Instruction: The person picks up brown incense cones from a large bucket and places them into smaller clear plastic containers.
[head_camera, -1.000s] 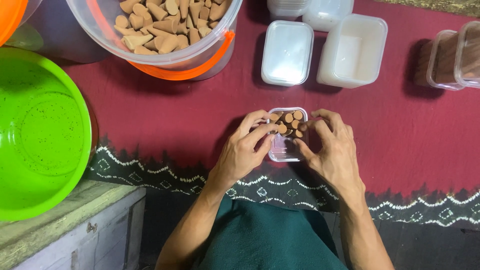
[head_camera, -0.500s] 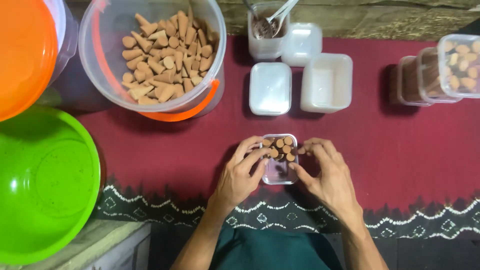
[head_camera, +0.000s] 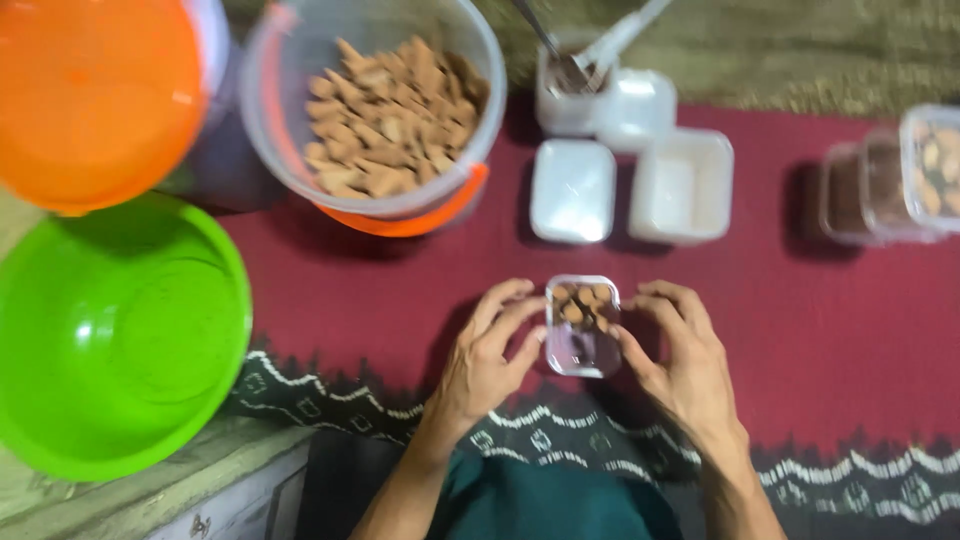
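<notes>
Head view: left hand (head_camera: 487, 355) and right hand (head_camera: 682, 355), fingers half-curled, grip the long sides of a small clear plastic box (head_camera: 583, 325) of cone-shaped brown pieces, likely light, thin-walled and slippery.

A dark red cloth (head_camera: 850, 330) with a white patterned border covers the floor. The small clear box (head_camera: 583, 325) of brown pieces rests on it as the reference point. Beyond the box lie two white containers (head_camera: 572, 190) (head_camera: 682, 185). Beyond and to its left stands a clear bucket (head_camera: 375, 110) of brown pieces. Far left sits a green basin (head_camera: 110, 330).
</notes>
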